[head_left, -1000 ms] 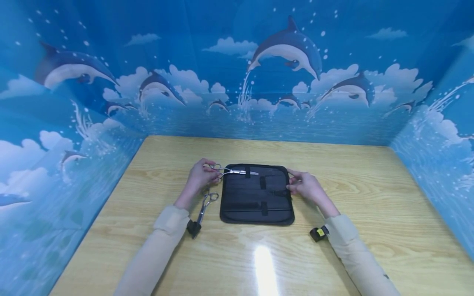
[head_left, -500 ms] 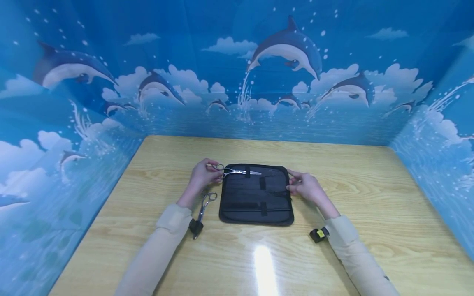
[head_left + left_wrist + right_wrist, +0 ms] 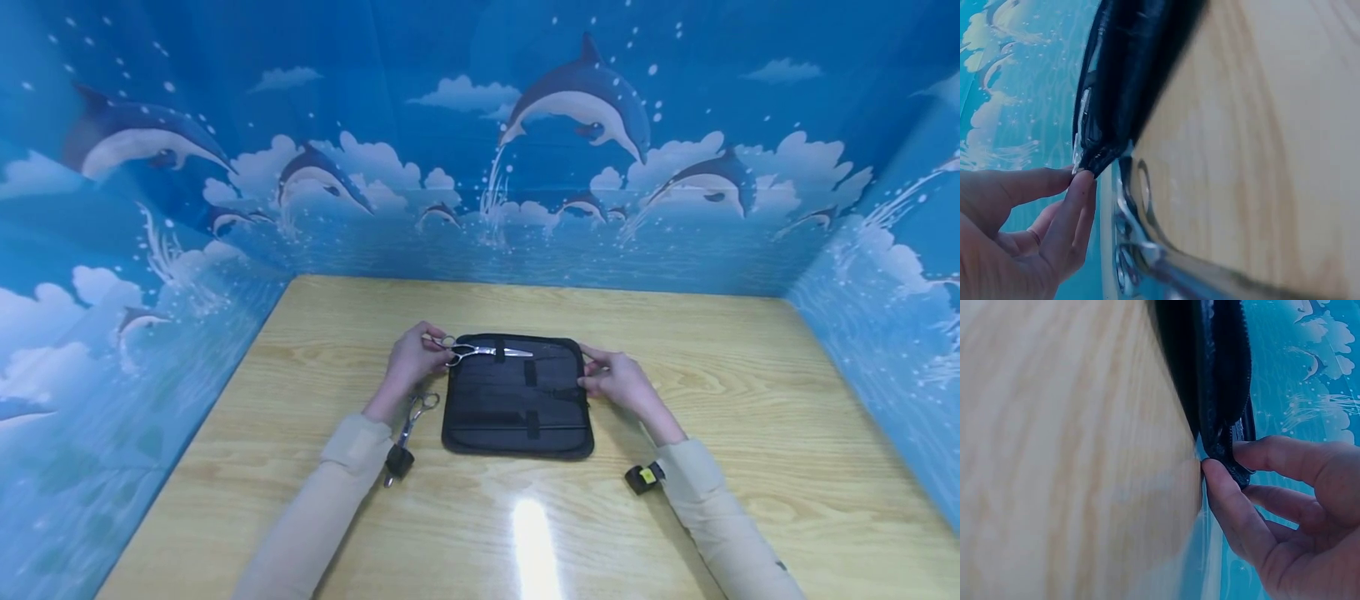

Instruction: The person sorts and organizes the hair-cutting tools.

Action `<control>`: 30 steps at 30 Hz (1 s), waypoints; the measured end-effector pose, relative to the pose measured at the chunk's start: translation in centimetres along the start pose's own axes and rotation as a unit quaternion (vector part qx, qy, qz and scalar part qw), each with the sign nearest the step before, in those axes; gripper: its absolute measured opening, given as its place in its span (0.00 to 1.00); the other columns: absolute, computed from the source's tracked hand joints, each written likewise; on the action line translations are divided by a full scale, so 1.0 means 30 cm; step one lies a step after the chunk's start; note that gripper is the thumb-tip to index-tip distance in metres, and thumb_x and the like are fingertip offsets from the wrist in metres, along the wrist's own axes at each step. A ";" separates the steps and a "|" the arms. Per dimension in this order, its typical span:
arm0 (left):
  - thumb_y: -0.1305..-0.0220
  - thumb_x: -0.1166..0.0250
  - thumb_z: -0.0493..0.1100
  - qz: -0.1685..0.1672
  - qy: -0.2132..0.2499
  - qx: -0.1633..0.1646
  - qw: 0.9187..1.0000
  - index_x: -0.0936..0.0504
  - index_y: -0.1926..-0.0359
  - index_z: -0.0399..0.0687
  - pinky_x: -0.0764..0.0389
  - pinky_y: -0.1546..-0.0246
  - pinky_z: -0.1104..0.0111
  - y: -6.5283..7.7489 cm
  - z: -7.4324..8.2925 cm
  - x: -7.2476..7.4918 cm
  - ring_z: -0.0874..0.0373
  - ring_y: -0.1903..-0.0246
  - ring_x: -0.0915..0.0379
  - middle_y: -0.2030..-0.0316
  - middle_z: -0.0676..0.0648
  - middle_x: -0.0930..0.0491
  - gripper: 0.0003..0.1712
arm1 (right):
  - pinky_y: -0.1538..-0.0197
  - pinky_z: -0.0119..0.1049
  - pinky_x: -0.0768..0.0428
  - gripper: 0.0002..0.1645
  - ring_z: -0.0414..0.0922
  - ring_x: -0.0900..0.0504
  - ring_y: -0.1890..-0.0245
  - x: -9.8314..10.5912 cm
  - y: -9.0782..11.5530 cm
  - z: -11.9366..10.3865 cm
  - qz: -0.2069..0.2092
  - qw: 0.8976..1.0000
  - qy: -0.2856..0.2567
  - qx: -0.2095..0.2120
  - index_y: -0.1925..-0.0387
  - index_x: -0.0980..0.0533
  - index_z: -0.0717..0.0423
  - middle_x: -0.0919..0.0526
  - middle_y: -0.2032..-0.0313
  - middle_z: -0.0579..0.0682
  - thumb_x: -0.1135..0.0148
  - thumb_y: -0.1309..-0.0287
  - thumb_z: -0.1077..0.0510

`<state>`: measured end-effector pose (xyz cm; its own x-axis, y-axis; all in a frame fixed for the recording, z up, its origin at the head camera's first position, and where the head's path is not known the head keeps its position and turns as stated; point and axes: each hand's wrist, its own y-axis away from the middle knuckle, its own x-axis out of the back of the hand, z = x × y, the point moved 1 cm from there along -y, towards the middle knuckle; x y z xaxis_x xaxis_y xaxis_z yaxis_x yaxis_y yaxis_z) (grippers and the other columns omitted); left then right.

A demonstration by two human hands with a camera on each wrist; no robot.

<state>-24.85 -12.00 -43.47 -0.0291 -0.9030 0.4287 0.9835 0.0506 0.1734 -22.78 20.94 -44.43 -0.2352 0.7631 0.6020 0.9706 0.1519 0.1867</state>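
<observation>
A black zip-edged scissor case lies spread open on the table. At its upper left corner my left hand pinches the finger rings of silver scissors. Their blades point right and pass under an elastic loop of the case. On the opposite side my right hand grips the case's upper right edge, and the right wrist view shows thumb and fingers on either side of the zipped rim. A second pair of scissors lies left of the case, partly hidden by the left wrist camera.
The wooden table carries the case and scissors. A blue dolphin-print curtain closes off the back and both sides. Small black cameras are strapped to the wrists. More elastic loops cross the case's inside.
My left hand has moved slightly right, and the scissors' blades have slid further through the loop. The right hand keeps its hold on the case edge.
</observation>
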 end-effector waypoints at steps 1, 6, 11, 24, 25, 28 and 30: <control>0.40 0.29 0.28 0.002 -0.007 -0.003 1.000 0.23 0.47 0.35 0.13 0.67 0.67 0.001 -0.001 -0.001 0.50 0.70 0.14 0.56 0.33 0.15 0.20 | 0.63 0.34 0.16 0.41 0.39 0.15 0.69 -0.002 0.000 0.000 0.000 1.000 -0.001 -0.001 0.26 0.38 0.61 0.17 0.54 0.62 0.34 0.38 0.67; 0.40 0.29 0.29 0.001 -0.022 -0.004 1.000 0.22 0.48 0.35 0.13 0.67 0.67 0.006 -0.003 -0.002 0.49 0.68 0.14 0.55 0.33 0.15 0.20 | 0.63 0.33 0.16 0.41 0.39 0.15 0.69 -0.007 0.000 0.001 0.001 1.000 -0.001 -0.007 0.26 0.38 0.60 0.16 0.53 0.62 0.34 0.38 0.66; 0.37 0.31 0.32 -0.007 -0.042 -0.012 0.999 0.22 0.45 0.34 0.14 0.63 0.67 0.013 0.002 0.006 0.45 0.63 0.14 0.52 0.33 0.16 0.20 | 0.63 0.33 0.16 0.41 0.39 0.15 0.69 -0.007 0.001 0.001 -0.001 1.000 -0.002 -0.009 0.26 0.38 0.60 0.17 0.54 0.62 0.34 0.38 0.66; 0.34 0.32 0.37 -0.012 -0.085 -0.033 0.996 0.17 0.43 0.40 0.20 0.45 0.58 0.017 0.002 0.034 0.45 0.50 0.18 0.46 0.38 0.16 0.19 | 0.62 0.34 0.16 0.42 0.39 0.16 0.69 0.000 -0.001 -0.001 -0.009 1.000 -0.002 -0.013 0.25 0.39 0.60 0.17 0.53 0.62 0.34 0.38 0.66; 0.34 0.33 0.37 -0.011 -0.088 -0.034 0.995 0.17 0.42 0.41 0.22 0.43 0.57 0.016 0.004 0.035 0.45 0.48 0.18 0.45 0.39 0.17 0.19 | 0.62 0.34 0.16 0.42 0.39 0.16 0.68 0.000 -0.001 -0.002 -0.009 1.000 -0.002 -0.013 0.25 0.39 0.60 0.17 0.53 0.62 0.34 0.38 0.66; 0.34 0.33 0.38 -0.012 -0.089 -0.032 0.995 0.17 0.42 0.42 0.23 0.41 0.55 0.016 0.010 0.036 0.45 0.47 0.20 0.43 0.39 0.18 0.20 | 0.62 0.34 0.16 0.42 0.40 0.15 0.68 0.001 0.000 -0.003 -0.010 1.000 0.000 -0.010 0.26 0.39 0.61 0.17 0.53 0.62 0.34 0.38 0.66; 0.35 0.32 0.37 -0.012 -0.082 -0.027 0.996 0.17 0.42 0.43 0.22 0.43 0.56 0.015 0.012 0.034 0.45 0.48 0.19 0.44 0.39 0.17 0.20 | 0.62 0.34 0.15 0.42 0.40 0.15 0.68 0.000 -0.001 -0.005 -0.010 1.000 -0.003 -0.010 0.26 0.39 0.61 0.17 0.54 0.62 0.33 0.38 0.66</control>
<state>-24.50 -12.75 -42.62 -0.0778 -0.8216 0.5647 0.9901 0.0027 0.1403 -22.82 20.85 -44.32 -0.2545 0.7634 0.5936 0.9644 0.1548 0.2144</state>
